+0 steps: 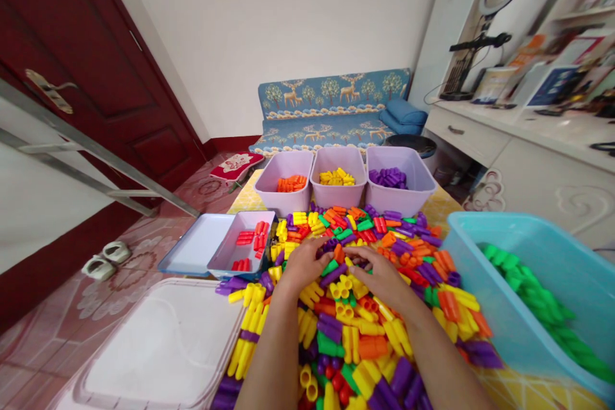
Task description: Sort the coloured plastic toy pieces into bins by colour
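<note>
A wide heap of plastic tube pieces (358,330) in yellow, purple, orange, green and red covers the middle of the table. My left hand (307,262) rests at the heap with its fingers bent over green and purple pieces. Close to its right, my right hand (377,272) has its fingers apart over the pieces, near an orange one (339,253). Whether either hand grips a piece is hard to make out. Behind the heap, one lilac bin (283,204) holds orange pieces, another (337,195) yellow, and a third (401,200) purple.
Left of the heap are a small box (220,256) with red pieces, its lid (192,243) and a large whitish lid (163,339). A turquoise tub (514,327) with green pieces stands at the right. Beyond the table are a blue sofa (331,109) and a white cabinet (523,166).
</note>
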`<state>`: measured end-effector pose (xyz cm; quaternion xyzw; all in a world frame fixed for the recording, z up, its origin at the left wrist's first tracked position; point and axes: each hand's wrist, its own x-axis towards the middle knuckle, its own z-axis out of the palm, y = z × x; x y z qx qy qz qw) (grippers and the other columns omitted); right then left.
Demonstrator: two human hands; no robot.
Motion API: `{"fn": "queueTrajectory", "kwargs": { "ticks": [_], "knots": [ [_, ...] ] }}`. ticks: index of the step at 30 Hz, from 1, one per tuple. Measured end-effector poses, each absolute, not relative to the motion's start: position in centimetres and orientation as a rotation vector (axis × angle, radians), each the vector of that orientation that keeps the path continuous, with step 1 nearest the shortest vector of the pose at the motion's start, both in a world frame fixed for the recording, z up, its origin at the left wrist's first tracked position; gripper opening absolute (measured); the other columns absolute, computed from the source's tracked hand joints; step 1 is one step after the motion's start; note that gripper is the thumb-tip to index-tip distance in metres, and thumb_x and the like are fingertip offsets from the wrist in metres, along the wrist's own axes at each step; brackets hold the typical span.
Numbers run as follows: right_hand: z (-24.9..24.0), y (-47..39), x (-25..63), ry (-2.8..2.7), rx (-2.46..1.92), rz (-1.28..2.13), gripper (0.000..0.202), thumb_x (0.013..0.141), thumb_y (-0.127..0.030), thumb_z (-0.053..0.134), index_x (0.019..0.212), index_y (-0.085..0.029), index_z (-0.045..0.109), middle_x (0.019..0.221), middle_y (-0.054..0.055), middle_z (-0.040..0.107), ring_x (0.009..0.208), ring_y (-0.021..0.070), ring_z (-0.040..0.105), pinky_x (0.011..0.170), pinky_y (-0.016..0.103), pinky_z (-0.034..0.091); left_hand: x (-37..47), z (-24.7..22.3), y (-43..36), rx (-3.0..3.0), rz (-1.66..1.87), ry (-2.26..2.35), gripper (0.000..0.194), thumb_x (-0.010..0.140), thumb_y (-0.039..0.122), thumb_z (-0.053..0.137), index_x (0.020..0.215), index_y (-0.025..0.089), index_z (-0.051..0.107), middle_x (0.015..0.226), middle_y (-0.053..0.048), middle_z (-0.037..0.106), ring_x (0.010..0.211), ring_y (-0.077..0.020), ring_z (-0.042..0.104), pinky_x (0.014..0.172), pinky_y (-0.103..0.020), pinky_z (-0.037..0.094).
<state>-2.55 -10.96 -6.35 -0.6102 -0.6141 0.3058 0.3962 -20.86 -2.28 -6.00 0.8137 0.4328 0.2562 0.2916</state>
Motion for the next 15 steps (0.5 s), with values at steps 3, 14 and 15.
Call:
{"fn": "queueTrajectory", "kwargs": {
  "ticks": [3,14,15],
  "knots": [
    [-5.7,-11.2,-2.8,-1.637,-1.532,0.749,0.038,0.078,-0.029,0.061,0.116,-0.024,0.064,0.116,0.006,0.064,0.104,0.0218,0.059,0.089,0.035,0.047,-20.6,-6.5,-2.3,2.124,0.687,1.071,0.042,0.079,0.03,0.062,0.12,0.024,0.064,0.118,-0.009,0.067,0.11,-0.0261,0.061,0.097,-0.038,0.044],
    [-5.5,-11.1,-3.4,-1.697,-1.555,0.567,0.005,0.077,-0.021,0.062,0.079,-0.021,0.067,0.106,0.006,0.063,0.103,0.0219,0.059,0.093,0.037,0.042,-19.7,-8.1,-1.7,1.825,0.872,1.051,0.03,0.077,0.013,0.058,0.105,0.014,0.069,0.084,-0.006,0.071,0.075,-0.0182,0.064,0.074,-0.03,0.05],
    [-5.5,-11.1,-3.2,-1.685,-1.54,0.57,0.005,0.078,-0.02,0.061,0.075,-0.021,0.065,0.104,0.005,0.064,0.102,0.0216,0.059,0.093,0.037,0.042,-19.8,-8.1,-1.7,1.796,0.89,1.038,0.028,0.078,0.014,0.057,0.104,0.013,0.068,0.085,-0.007,0.071,0.076,-0.0178,0.063,0.073,-0.029,0.05]
  ]
}}
